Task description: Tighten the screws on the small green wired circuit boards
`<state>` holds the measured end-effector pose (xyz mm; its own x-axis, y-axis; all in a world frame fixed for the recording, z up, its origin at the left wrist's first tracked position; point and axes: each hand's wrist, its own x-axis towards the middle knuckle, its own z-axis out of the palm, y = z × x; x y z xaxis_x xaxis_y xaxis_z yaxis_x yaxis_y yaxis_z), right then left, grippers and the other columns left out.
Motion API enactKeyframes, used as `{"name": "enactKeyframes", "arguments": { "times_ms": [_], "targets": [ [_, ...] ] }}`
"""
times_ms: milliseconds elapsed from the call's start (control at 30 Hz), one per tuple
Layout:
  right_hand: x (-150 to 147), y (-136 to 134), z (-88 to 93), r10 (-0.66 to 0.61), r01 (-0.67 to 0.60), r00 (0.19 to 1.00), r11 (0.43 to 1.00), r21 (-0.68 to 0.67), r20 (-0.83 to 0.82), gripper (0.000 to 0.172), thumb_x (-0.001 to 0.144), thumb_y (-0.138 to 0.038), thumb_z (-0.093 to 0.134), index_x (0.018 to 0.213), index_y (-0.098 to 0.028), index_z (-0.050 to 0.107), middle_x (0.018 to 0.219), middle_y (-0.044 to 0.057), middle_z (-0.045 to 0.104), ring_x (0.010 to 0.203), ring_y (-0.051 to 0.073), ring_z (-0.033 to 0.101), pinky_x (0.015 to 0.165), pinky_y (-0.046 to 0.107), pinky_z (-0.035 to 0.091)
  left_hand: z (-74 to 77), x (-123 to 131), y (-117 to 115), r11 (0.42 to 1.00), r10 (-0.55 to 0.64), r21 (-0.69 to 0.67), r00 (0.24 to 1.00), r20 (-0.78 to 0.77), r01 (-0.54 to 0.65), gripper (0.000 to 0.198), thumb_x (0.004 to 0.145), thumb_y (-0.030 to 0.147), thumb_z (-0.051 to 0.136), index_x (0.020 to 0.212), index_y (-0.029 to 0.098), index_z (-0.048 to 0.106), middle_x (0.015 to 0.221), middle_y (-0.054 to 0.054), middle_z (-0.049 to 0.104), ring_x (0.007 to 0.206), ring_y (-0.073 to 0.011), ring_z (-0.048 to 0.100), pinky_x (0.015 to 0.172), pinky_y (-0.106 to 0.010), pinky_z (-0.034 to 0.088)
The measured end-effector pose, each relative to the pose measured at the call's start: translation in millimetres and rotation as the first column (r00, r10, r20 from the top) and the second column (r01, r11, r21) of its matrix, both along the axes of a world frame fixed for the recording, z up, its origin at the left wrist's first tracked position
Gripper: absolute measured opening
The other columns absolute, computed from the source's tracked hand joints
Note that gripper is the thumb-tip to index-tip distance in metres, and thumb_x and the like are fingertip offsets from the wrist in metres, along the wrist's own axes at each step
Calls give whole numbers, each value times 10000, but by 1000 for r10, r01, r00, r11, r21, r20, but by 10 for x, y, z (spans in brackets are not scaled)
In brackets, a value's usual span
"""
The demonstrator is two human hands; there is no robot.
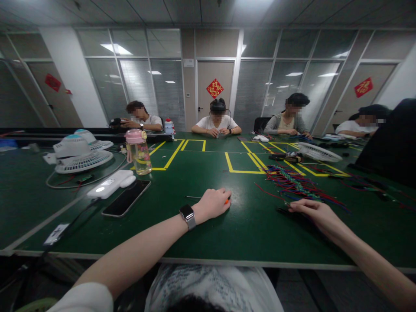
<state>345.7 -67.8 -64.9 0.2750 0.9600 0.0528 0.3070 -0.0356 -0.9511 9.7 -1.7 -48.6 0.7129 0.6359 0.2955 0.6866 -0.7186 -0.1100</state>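
My left hand (212, 203) is closed around the handle of a screwdriver (193, 197), whose thin shaft points left just above the green table. A bit of orange and black handle shows at the fingertips. To the right, my right hand (310, 211) pinches a small part with wires (286, 203); a red wire runs from it to the upper left and a dark piece lies below it. The part is too small to make out fully. Just beyond that hand lies a long row of small green circuit boards (290, 178) with red and blue wires.
On the left are a phone (127, 198), a white power bank (110, 183), a pink-lidded bottle (138, 151) and white fans (81, 151). A fan cover (320, 152) lies at the right, near a dark screen-like panel (390, 147). Several people sit across the table.
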Motion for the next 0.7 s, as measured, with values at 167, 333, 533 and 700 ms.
{"name": "enactKeyframes", "arguments": {
  "times_ms": [167, 333, 533, 700],
  "targets": [
    [45, 35, -50, -8, 9, 1000, 1000, 24, -23, 307, 567, -449, 778, 695, -171, 750, 774, 105, 758, 819, 306, 709, 785, 379, 548, 15, 2, -6, 1000, 4, -16, 1000, -2, -4, 249, 960, 347, 376, 1024, 192, 560, 924, -51, 645, 726, -187, 659, 621, -282, 498],
    [70, 33, -55, 11, -12, 1000, 1000, 24, 29, 342, 577, -492, 770, 695, -172, 743, 786, 103, 758, 845, 309, 702, 809, 378, 536, 9, 6, -1, 1000, 11, -19, 1000, -5, -11, 247, 959, 348, 377, 1020, 193, 560, 932, -54, 645, 736, -189, 662, 629, -286, 502],
    [10, -92, -39, -54, 8, 927, 992, 123, 370, 362, 587, -548, 734, 693, -202, 727, 832, 95, 755, 849, 334, 681, 815, 403, 505, 24, 6, -16, 999, 20, -27, 1000, -15, -20, 243, 955, 332, 385, 1039, 190, 563, 949, -63, 644, 760, -193, 665, 644, -292, 509],
    [-91, -170, -42, -74, -32, 868, 978, 205, 490, 364, 629, -579, 670, 667, -219, 700, 831, 90, 748, 829, 330, 678, 818, 408, 498, 33, 2, -18, 1000, 6, -16, 1000, -14, -7, 254, 958, 337, 372, 1028, 186, 564, 932, -58, 645, 745, -195, 665, 630, -297, 511]
  ]
}}
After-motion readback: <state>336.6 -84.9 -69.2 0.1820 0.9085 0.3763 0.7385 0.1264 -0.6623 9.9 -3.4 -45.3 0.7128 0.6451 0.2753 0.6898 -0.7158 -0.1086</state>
